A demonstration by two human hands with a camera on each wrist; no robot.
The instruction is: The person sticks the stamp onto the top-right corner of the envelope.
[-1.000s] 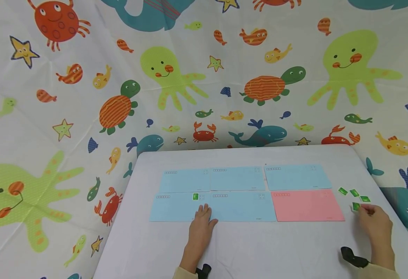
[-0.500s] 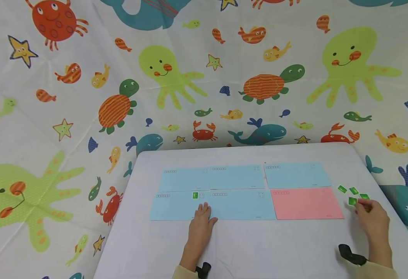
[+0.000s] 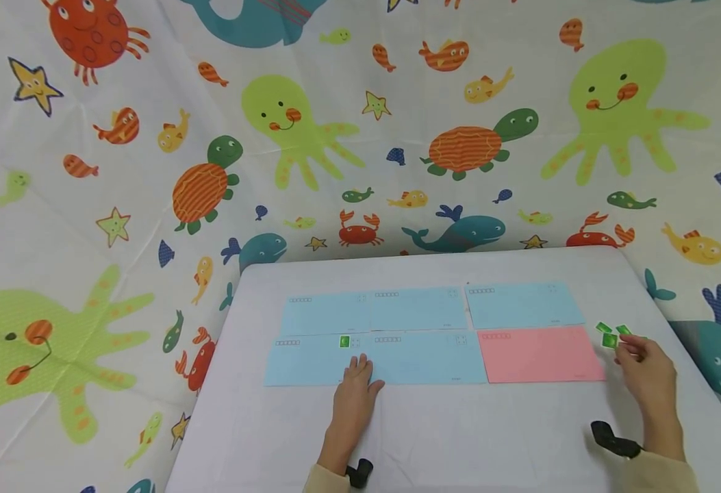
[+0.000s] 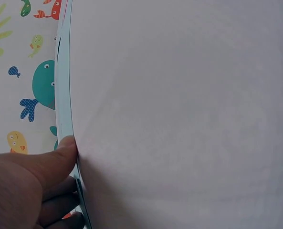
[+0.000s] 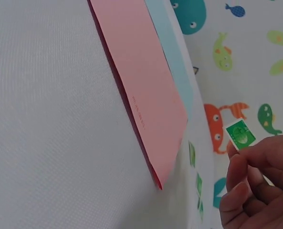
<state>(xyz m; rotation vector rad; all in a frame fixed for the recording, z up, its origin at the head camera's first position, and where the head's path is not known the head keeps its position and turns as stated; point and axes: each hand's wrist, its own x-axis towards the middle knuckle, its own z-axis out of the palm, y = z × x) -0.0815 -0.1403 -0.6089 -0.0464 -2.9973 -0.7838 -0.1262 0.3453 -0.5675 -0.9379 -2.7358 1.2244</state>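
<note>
Between thumb and fingers my right hand [image 3: 648, 373] pinches a small green postage stamp [image 5: 240, 134] with a white border. In the head view it is raised beside the right end of the pink envelope [image 3: 539, 356]. Loose green stamps [image 3: 604, 327] lie just beyond, partly hidden by that hand. My left hand [image 3: 352, 404] rests with straight fingers across the near edges of two blue envelopes, the left one [image 3: 301, 366] and the middle one [image 3: 424, 363]. Another green stamp [image 3: 344, 342] sits near the upper right corner of the left blue envelope.
A back row of blue envelopes [image 3: 520, 308] lies behind the front row on the white table [image 3: 459, 438]. Beyond the table hangs a cloth [image 3: 323, 150] printed with sea animals. Each wrist wears a black strap-on device [image 3: 613, 438].
My right hand has lifted and moved left and away from me with the stamp, towards the pink envelope. My left hand keeps its place; the head view has tilted slightly.
</note>
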